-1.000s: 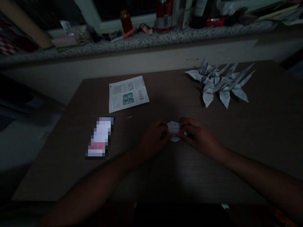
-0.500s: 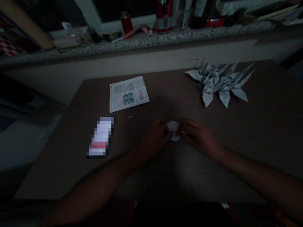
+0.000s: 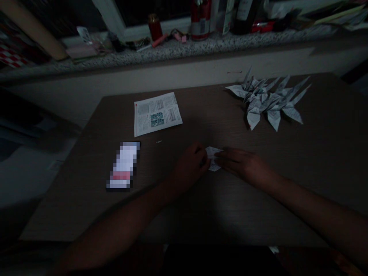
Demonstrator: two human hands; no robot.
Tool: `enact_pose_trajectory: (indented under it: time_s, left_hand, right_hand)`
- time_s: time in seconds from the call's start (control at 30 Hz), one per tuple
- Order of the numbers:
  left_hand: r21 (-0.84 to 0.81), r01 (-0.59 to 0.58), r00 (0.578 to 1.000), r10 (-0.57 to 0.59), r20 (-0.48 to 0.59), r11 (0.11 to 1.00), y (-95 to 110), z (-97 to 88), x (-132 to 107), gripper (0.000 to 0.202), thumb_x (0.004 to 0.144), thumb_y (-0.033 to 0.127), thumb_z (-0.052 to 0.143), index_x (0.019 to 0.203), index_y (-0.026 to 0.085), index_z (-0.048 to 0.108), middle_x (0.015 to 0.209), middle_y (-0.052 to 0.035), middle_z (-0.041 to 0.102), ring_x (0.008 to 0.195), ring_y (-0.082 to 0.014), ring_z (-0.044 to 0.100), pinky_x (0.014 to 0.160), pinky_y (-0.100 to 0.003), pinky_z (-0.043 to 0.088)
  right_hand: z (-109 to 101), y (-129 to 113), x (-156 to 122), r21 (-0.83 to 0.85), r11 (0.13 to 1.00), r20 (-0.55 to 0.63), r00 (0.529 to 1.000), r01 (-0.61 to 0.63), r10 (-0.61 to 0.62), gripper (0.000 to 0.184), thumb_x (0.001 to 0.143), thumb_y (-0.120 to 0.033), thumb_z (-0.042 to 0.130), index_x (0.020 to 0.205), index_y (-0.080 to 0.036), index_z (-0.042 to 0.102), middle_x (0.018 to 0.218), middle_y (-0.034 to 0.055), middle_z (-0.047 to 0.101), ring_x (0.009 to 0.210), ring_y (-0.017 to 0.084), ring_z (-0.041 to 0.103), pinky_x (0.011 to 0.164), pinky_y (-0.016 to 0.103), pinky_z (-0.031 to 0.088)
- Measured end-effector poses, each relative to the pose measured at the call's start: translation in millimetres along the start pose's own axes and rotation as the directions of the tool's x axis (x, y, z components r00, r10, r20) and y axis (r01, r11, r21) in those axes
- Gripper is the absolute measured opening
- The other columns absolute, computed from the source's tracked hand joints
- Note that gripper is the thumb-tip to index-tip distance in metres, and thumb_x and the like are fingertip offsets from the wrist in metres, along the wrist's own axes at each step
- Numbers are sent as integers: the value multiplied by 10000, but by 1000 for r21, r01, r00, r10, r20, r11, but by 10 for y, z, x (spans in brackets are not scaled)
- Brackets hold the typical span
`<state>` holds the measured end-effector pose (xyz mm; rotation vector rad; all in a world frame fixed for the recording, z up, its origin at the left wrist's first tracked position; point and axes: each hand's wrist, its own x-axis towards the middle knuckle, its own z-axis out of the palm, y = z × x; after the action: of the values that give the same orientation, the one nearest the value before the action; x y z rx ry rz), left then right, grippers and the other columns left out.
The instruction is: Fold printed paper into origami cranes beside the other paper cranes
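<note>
A small folded piece of printed paper lies on the table between my two hands. My left hand has its fingers curled and closed on the paper's left edge. From the other side, my right hand has its fingers stretched out and lying over the paper's right part, which they partly hide. Farther back on the right stands a cluster of folded paper cranes, made of similar printed paper and clear of both hands.
A flat printed sheet lies at the back left of the brown table. Nearer me is a phone with a lit, blurred screen. A tiny paper scrap lies between. Bottles, a red can and clutter line the stone windowsill.
My right hand's fingers have gone from bent, gripping the paper's edge, to straighter and flatter over it. My left hand stays at the paper's left edge, almost unmoved.
</note>
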<state>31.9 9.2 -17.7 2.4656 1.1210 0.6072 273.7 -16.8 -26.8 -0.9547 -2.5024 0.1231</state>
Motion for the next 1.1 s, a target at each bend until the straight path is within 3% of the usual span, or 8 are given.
enact_pose_trajectory:
  time_s: [0.13, 0.23, 0.4, 0.6, 0.87, 1.1]
  left_hand:
    - [226, -213, 970, 178, 163, 951, 10, -58, -87, 135, 1018, 133, 552, 1115, 153, 644, 1158, -96, 675, 1035, -233, 650, 884, -364, 568]
    - [256, -351, 931, 305, 200, 901, 4, -83, -192, 239, 1038, 139, 533, 1262, 146, 615, 1263, -107, 684, 1148, -253, 649, 976, -397, 561]
    - [220, -337, 937, 303, 174, 916, 11, -83, -264, 276, 1055, 193, 533, 1308, 109, 605, 1295, -138, 690, 1174, -262, 664, 1004, -419, 571]
    - [248, -325, 937, 274, 218, 912, 39, -95, -250, 301, 1036, 149, 536, 1331, 117, 586, 1305, -133, 685, 1176, -262, 667, 979, -403, 583]
    - [269, -337, 928, 269, 259, 902, 23, -105, -267, 344, 1061, 113, 464, 1399, 126, 531, 1384, -124, 645, 1270, -240, 619, 1068, -382, 540]
    - [282, -304, 925, 211, 316, 910, 71, -144, -277, 372, 1058, 107, 450, 1425, 149, 495, 1422, -118, 616, 1258, -230, 625, 991, -356, 582]
  right_hand:
    - [1, -1, -28, -21, 1000, 17, 1000, 4, -4, 342, 967, -112, 645, 1278, -224, 730, 1279, 101, 752, 1174, 290, 715, 954, 431, 635]
    - [-9, -6, -32, -12, 1000, 33, 999, -17, 17, 361, 961, -105, 648, 1286, -242, 725, 1290, 91, 749, 1178, 287, 716, 930, 429, 646]
    - [-38, -9, -30, -49, 999, 62, 998, 21, -18, 365, 959, -62, 617, 1281, -195, 722, 1309, 120, 739, 1195, 302, 710, 940, 443, 645]
    - [-18, -8, -59, -66, 997, 50, 998, 36, -32, 401, 964, -55, 595, 1315, -216, 701, 1322, 101, 737, 1206, 267, 707, 969, 403, 632]
    - [-40, -56, -26, -170, 980, 39, 994, 106, -101, 265, 1014, -136, 570, 1225, -119, 730, 1295, 148, 743, 1160, 257, 729, 958, 365, 633]
    - [-38, -72, -18, -196, 974, 31, 994, 111, -107, 273, 1041, -163, 525, 1191, -95, 743, 1267, 161, 753, 1139, 262, 739, 963, 371, 637]
